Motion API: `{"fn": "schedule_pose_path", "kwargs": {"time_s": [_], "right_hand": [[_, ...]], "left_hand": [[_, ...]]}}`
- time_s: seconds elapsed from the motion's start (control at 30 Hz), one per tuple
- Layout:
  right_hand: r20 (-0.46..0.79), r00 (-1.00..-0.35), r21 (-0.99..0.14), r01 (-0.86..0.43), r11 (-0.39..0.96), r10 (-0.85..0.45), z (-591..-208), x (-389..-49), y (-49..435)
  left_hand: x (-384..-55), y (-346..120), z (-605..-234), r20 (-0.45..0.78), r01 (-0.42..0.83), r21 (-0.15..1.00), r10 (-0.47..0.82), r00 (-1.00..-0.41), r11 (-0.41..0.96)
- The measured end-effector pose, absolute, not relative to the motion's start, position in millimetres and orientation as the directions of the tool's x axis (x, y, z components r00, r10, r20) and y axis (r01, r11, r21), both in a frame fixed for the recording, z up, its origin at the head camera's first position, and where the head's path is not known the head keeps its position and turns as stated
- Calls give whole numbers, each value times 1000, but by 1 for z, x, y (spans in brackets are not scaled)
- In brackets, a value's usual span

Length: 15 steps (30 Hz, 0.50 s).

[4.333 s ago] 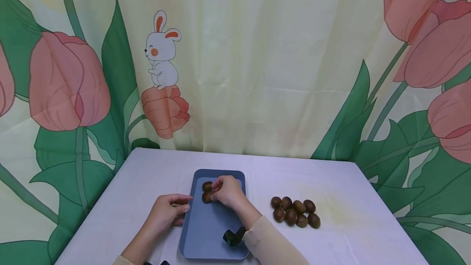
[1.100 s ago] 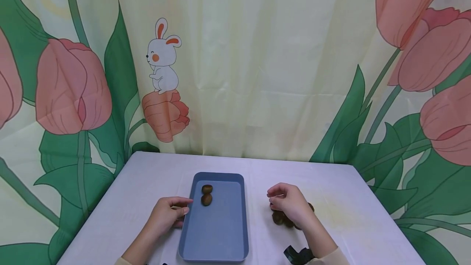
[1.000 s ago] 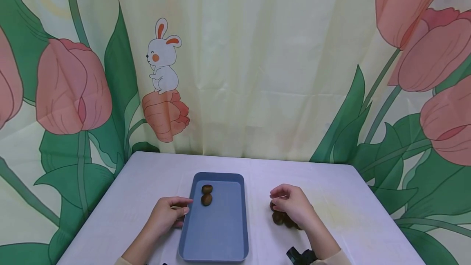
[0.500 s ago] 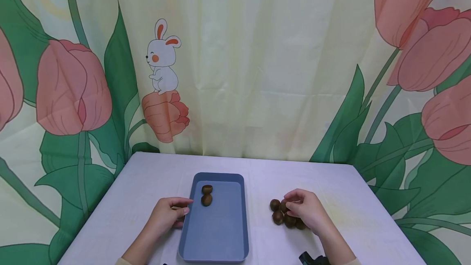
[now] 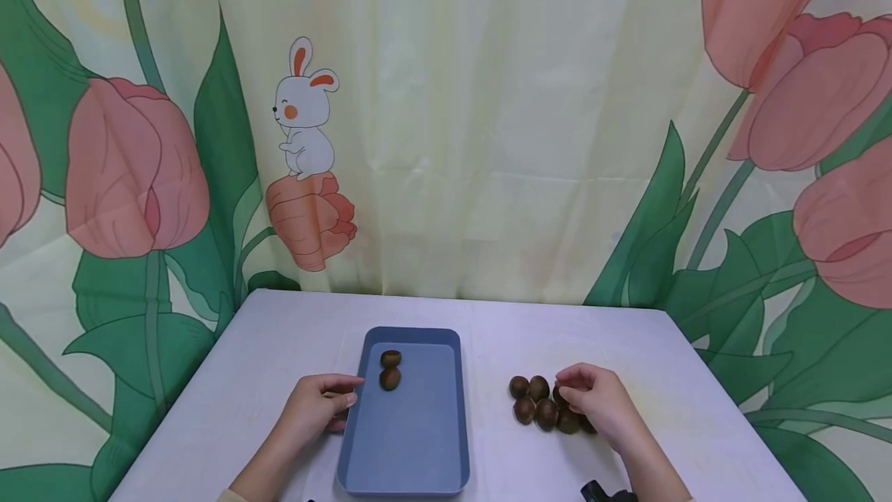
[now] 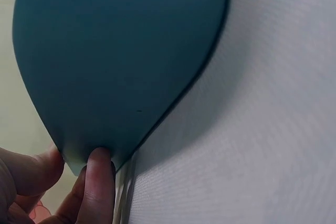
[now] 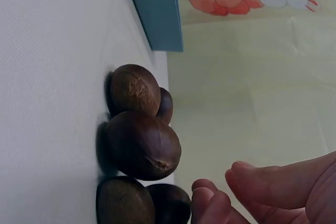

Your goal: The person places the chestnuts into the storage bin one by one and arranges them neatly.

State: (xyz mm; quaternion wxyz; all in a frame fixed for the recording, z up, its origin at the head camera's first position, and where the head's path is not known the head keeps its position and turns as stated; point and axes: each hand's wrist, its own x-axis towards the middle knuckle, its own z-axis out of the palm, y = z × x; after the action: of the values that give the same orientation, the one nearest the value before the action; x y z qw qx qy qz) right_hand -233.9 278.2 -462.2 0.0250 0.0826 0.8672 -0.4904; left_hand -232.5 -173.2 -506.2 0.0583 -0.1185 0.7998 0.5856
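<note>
In the head view my left hand is at the left rim of a blue-grey rectangular tray. The left wrist view shows its thumb at the tray's edge and a fingertip against the outer wall, pinching it. Two brown chestnuts lie one behind the other in the tray's far left part. Right of the tray, several more chestnuts sit in two rows on the table. My right hand hovers at the right end of that group, partly hiding it. Thumb and fingers are apart with nothing between them, fingertips beside a chestnut.
A white cloth covers the table. Behind it hangs a curtain printed with tulips and a rabbit. A black wrist device shows under my right wrist.
My right hand has left the tray's two chestnuts and reached the loose group, then drifted right along it, uncovering the left ones. My left hand stays at the tray.
</note>
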Motion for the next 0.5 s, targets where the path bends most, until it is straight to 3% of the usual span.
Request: {"fn": "schedule_pose_path", "kwargs": {"time_s": [0.5], "right_hand": [[-138, -977, -815, 204, 542, 160, -465, -233, 307]], "left_hand": [[-232, -173, -505, -245, -271, 918, -123, -962, 289]]}}
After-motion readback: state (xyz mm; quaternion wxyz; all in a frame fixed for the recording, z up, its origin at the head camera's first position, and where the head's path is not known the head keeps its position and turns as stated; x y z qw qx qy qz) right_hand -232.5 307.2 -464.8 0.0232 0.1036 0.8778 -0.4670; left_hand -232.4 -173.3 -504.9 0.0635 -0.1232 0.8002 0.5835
